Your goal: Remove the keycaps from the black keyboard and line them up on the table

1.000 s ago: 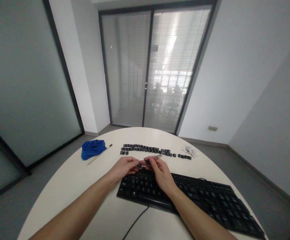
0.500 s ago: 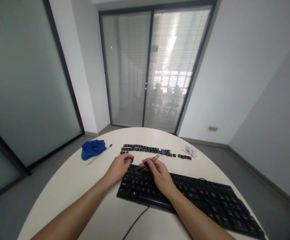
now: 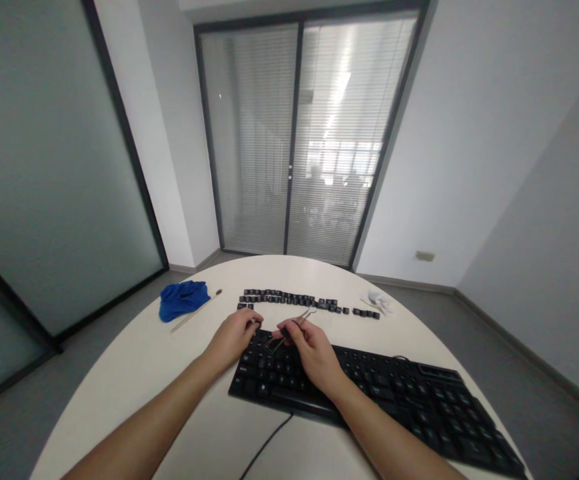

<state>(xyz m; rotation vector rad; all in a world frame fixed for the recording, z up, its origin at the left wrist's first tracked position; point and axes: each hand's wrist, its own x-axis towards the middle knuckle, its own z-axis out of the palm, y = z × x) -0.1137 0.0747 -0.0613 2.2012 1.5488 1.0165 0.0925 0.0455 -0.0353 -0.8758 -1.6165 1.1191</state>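
A black keyboard [image 3: 379, 387] lies at an angle on the pale table. My right hand [image 3: 315, 353] is closed round a wire keycap puller [image 3: 274, 345], its thin loops pointing down-left over the keyboard's left part. At the keyboard's upper left corner, my left hand [image 3: 230, 337] is closed in a pinch on a small dark keycap [image 3: 258, 325], mostly hidden by the fingers. Beyond both hands, loose black keycaps [image 3: 279, 298] lie in uneven rows.
To the left lie a blue cloth [image 3: 184, 300] and a thin brush [image 3: 196, 311] with a dark tip. Some crumpled white material [image 3: 379, 301] sits at the right. A black cable [image 3: 266, 445] runs over the near table [image 3: 199, 433].
My left hand has come down slightly toward the keyboard's upper left corner. The right hand keeps the puller, its loops shifted a little left. The whole view has drifted slightly.
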